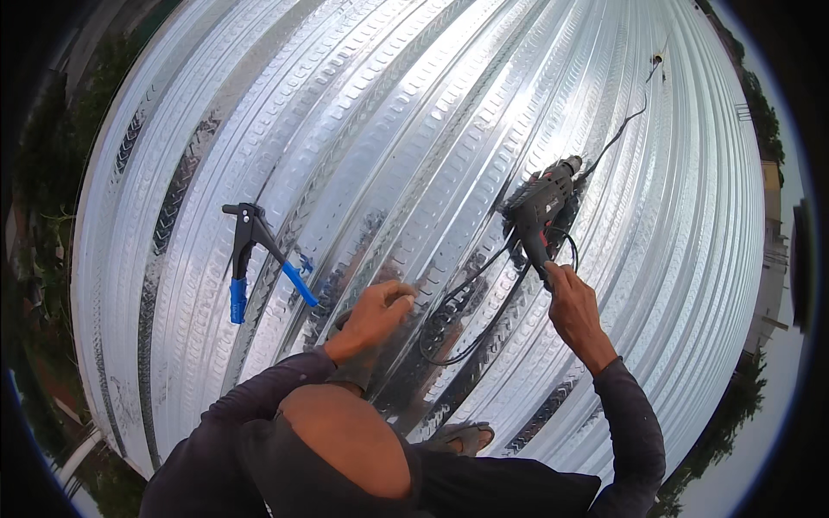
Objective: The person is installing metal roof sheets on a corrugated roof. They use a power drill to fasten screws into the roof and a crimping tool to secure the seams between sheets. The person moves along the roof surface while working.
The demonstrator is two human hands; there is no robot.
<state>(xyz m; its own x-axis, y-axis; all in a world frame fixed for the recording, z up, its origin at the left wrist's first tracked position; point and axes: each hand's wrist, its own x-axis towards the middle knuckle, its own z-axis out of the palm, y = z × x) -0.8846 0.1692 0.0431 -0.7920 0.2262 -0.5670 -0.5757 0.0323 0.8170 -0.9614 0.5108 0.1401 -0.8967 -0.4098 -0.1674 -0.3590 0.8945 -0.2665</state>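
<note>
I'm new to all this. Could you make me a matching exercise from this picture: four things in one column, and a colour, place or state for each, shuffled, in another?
Things:
1. Hand riveter
2. Drill
3. Cable
4. Ribbed metal sheeting

Descriptions:
A. Held by the end of its handle in the right hand
B. Silvery, spread out underneath
C. Blue grips, handles spread apart
D. Dark and looped

Right pairs: 1-C, 2-A, 3-D, 4-B
</note>
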